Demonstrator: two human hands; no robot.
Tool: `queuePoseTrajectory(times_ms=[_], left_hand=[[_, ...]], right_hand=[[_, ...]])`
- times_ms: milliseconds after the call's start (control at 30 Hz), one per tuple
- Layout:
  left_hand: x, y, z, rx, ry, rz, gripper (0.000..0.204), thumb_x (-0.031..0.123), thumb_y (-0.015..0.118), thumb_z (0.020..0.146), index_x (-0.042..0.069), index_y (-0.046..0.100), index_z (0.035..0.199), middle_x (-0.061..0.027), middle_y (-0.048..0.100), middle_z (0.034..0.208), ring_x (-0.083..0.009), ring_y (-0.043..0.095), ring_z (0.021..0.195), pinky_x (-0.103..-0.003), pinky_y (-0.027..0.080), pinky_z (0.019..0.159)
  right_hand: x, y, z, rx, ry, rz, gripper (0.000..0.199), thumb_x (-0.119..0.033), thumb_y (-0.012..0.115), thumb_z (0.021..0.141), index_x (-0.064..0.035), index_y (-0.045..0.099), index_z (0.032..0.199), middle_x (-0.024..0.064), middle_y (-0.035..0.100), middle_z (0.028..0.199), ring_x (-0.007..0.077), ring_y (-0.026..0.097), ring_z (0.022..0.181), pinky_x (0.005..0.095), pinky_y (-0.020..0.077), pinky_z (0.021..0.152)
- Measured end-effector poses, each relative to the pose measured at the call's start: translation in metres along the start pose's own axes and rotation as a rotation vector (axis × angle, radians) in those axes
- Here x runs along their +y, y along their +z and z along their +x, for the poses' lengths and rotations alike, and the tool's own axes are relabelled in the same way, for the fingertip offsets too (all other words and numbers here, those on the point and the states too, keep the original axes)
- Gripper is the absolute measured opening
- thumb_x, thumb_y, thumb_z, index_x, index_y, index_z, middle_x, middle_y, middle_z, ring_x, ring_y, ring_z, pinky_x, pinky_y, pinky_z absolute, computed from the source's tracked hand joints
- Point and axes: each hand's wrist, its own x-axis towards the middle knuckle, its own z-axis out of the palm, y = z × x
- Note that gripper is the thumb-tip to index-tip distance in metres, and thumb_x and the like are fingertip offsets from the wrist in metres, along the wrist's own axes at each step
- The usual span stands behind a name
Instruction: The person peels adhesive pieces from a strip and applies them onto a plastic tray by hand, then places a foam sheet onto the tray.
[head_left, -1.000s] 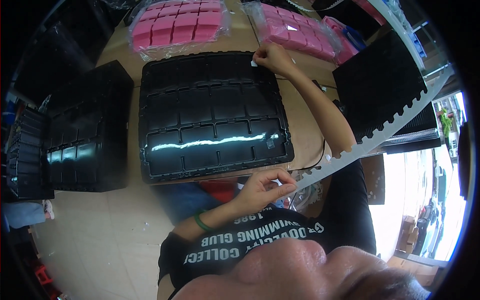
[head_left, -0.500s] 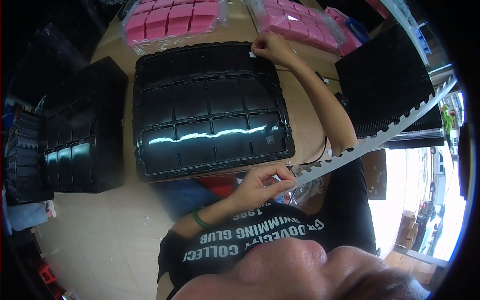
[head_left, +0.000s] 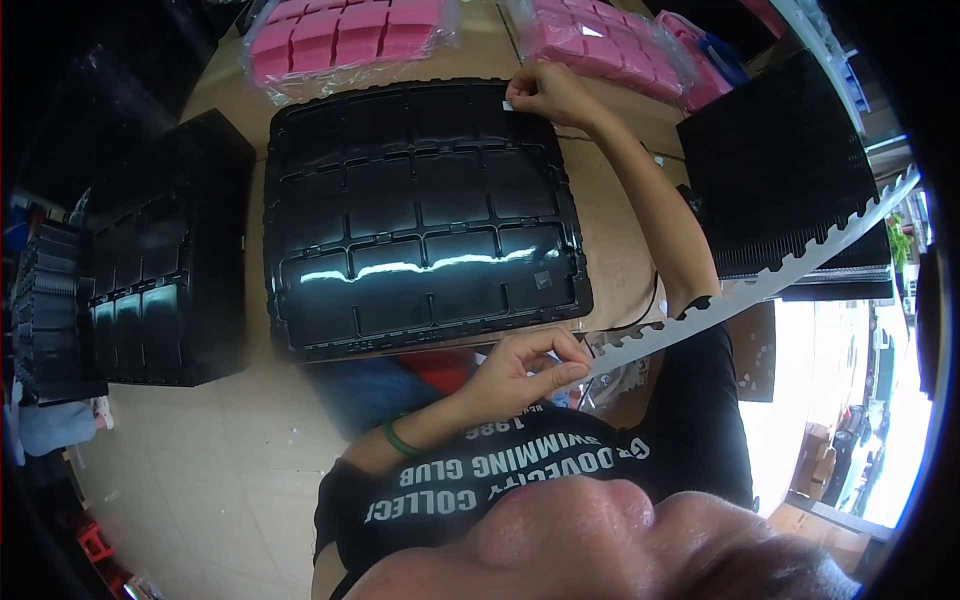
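A wide black plastic tray (head_left: 420, 215) with moulded compartments lies on the table in front of me. At its far right corner, my right hand (head_left: 545, 92) pinches a small white label (head_left: 509, 105) against or just over the rim; contact cannot be made out. Close to the tray's near edge, my left hand (head_left: 535, 372) grips the end of a long white strip (head_left: 690, 322) between thumb and fingers. The strip has a notched upper edge and curves up to the right, past my right upper arm. A small clear square sticker (head_left: 542, 280) shows on the tray near its right side.
Stacked black trays stand at the left (head_left: 165, 260) and right (head_left: 775, 165). Plastic-wrapped pink blocks lie beyond the tray, one pack (head_left: 345, 40) left and another pack (head_left: 600, 45) right. A cardboard box (head_left: 755, 350) sits below the table's right side.
The right hand, still pinching the label, has shifted very slightly at the tray's corner. The white strip's curve sags a little lower. The left hand keeps its place.
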Motion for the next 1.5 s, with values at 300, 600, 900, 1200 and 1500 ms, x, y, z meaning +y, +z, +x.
queuePoseTrajectory(times_ms=[300, 600, 900, 1200, 1500], left_hand=[[-0.004, 0.0, -0.005, 0.016, 0.017, -0.007, 0.01, 0.007, 0.063, 0.098, 0.0, 0.067, 0.103, -0.0055, 0.064, 0.102, -0.0065, 0.062, 0.077, -0.019, 0.048, 0.061], [-0.006, 0.004, -0.009, 0.084, 0.067, 0.092, 0.01, 0.009, 0.064, 0.097, 0.001, 0.067, 0.103, -0.0041, 0.061, 0.102, -0.0068, 0.06, 0.085, -0.02, 0.053, 0.065], [-0.002, 0.003, -0.013, 0.166, 0.081, -0.062, 0.008, 0.003, 0.061, 0.098, 0.0, 0.064, 0.105, -0.0087, 0.059, 0.103, -0.0133, 0.066, 0.08, -0.022, 0.053, 0.06], [0.019, -0.007, 0.0, 0.28, 0.217, -0.233, 0.012, 0.005, 0.062, 0.098, -0.005, 0.064, 0.104, -0.0063, 0.061, 0.086, -0.0117, 0.061, 0.066, -0.023, 0.049, 0.052], [0.02, -0.004, -0.013, 0.212, -0.028, -0.46, 0.019, 0.02, 0.056, 0.104, 0.002, 0.061, 0.1, -0.0042, 0.06, 0.085, -0.0102, 0.057, 0.063, -0.022, 0.043, 0.05]], right_hand=[[0.016, 0.01, -0.002, 0.065, 0.089, 0.17, 0.019, -0.018, 0.076, 0.077, -0.0028, 0.076, 0.088, 0.0088, 0.073, 0.078, 0.0181, 0.069, 0.075, 0.0333, 0.0529, 0.072], [0.001, 0.005, -0.018, 0.077, 0.163, 0.125, 0.024, -0.028, 0.076, 0.077, -0.007, 0.077, 0.09, 0.0043, 0.069, 0.075, 0.016, 0.064, 0.071, 0.0337, 0.0493, 0.067], [-0.012, -0.017, -0.123, 0.321, 0.202, 0.467, 0.013, -0.016, 0.068, 0.092, -0.0047, 0.064, 0.097, -0.004, 0.06, 0.084, 0.0052, 0.049, 0.072, 0.0211, 0.0391, 0.065], [-0.062, -0.039, -0.433, -0.031, 0.786, -0.413, 0.02, -0.008, 0.069, 0.088, -0.0029, 0.071, 0.108, 0.0058, 0.071, 0.098, 0.0134, 0.064, 0.089, 0.025, 0.0485, 0.081], [-0.158, -0.032, -0.237, 0.108, 0.266, 1.088, 0.02, -0.002, 0.07, 0.087, 0.0014, 0.072, 0.108, 0.0089, 0.071, 0.104, 0.0161, 0.066, 0.097, 0.0274, 0.0506, 0.086]])
